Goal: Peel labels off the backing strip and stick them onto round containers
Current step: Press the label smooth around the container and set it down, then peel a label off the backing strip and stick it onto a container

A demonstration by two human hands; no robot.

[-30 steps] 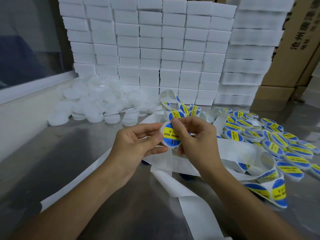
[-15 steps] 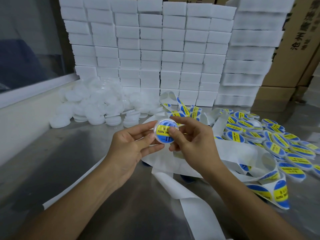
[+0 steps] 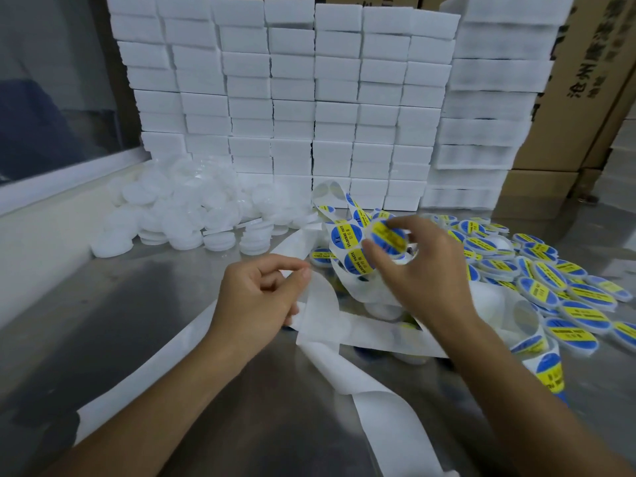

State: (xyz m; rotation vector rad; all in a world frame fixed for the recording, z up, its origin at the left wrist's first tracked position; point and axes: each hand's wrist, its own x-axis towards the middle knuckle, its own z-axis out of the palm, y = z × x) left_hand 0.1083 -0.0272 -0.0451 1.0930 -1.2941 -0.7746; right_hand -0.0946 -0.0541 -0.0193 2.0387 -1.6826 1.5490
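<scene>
Labelled container (image 3: 388, 238) going toward finished pile (image 3: 537, 277).
Right hand (image 3: 423, 270) is pinching it, with the pile lying to its right; left hand (image 3: 258, 297), loosely curled, is touching the backing strip (image 3: 320, 311).

Left grip (image 3: 263, 292) curled, thumb meeting forefinger; right grip (image 3: 418, 266) raised, fingers pinching.

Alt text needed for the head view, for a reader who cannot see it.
A person's right hand holds a labelled round container above a steel table, while the left hand pinches the white backing strip. Labelled containers lie right, unlabelled white ones left, before stacked white blocks.
</scene>
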